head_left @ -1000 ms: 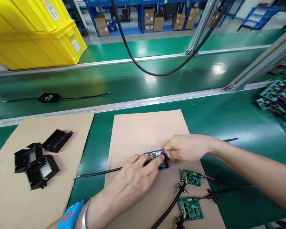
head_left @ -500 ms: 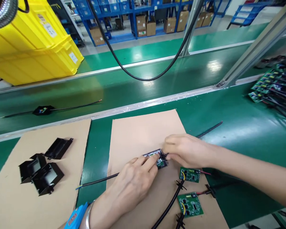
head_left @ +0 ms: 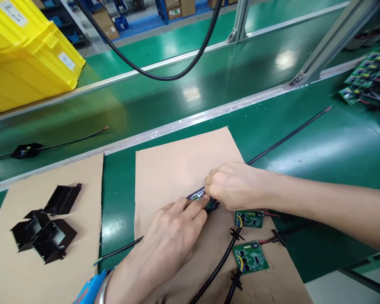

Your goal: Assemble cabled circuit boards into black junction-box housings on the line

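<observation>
A green circuit board (head_left: 212, 205) in a black plastic case lies on the middle cardboard sheet (head_left: 180, 162), partly covered by my hands. My left hand (head_left: 177, 230) steadies it, fingertips pressed on its face and edge. Curled over the board's right end is my right hand (head_left: 236, 184), fingers pinched at the black cable where it meets the case; the fingertips are partly hidden. That black cable (head_left: 288, 137) runs out behind the right hand to a reddish tip. Another cable (head_left: 120, 250) comes out from behind my left forearm, ending in coloured wires.
Two more boards, one nearer (head_left: 250, 256) and one farther (head_left: 248, 219), lie wired to black cables at right. Several black cases (head_left: 52, 236) sit on the left cardboard. A wired case (head_left: 27, 150) lies beyond the metal rail. Yellow bins (head_left: 34, 71), a hanging cable (head_left: 164, 77) and piled boards (head_left: 372, 76) stand around.
The view has shifted, so the scene sits farther left and higher. My right hand has closed in over the board's right end, and more of its cable shows behind it. The left hand still holds the board.
</observation>
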The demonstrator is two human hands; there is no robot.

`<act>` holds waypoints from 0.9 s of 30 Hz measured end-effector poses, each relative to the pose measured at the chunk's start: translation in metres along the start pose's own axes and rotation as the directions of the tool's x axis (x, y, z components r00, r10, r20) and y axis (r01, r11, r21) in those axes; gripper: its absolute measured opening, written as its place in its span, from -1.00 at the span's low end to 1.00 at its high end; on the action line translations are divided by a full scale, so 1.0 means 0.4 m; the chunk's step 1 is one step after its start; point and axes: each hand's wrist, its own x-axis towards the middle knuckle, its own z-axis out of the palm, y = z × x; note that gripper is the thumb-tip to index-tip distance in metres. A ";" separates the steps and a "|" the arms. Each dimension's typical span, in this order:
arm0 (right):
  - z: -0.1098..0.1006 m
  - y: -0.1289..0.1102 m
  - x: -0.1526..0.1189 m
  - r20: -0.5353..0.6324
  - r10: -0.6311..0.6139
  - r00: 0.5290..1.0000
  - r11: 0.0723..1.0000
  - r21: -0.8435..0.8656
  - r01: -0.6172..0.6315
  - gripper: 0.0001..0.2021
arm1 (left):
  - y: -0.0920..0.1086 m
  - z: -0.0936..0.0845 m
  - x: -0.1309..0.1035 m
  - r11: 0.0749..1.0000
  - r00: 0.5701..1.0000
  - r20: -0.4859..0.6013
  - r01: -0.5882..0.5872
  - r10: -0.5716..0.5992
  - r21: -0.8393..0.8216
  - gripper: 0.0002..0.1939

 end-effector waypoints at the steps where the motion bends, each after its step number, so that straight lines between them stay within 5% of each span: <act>1: 0.003 -0.002 -0.003 -0.012 0.004 1.000 1.000 -0.018 -0.004 -0.85 | -0.002 -0.008 0.004 1.000 1.000 0.025 0.010 -0.010 -0.020 -0.83; 6: 0.042 0.003 -0.049 -0.139 0.002 0.990 0.999 0.042 0.004 -0.89 | -0.026 -0.003 0.000 0.978 1.000 -0.027 0.009 -0.015 -0.206 -0.77; 12: 0.089 0.010 -0.075 -0.287 -0.100 0.953 0.993 -0.086 0.079 -0.73 | -0.040 0.016 -0.014 0.955 0.990 -0.111 0.050 -0.086 -0.293 -0.68; 22: 0.091 0.009 -0.065 -0.311 -0.068 0.948 0.997 0.008 0.074 -0.73 | 0.046 0.055 -0.011 0.968 0.982 -0.167 -0.045 0.088 0.245 -0.50; 27: 0.094 0.007 -0.069 -0.339 0.001 0.941 0.994 0.106 0.037 -0.72 | 0.050 0.042 -0.009 0.987 0.983 -0.178 -0.009 0.037 0.157 -0.44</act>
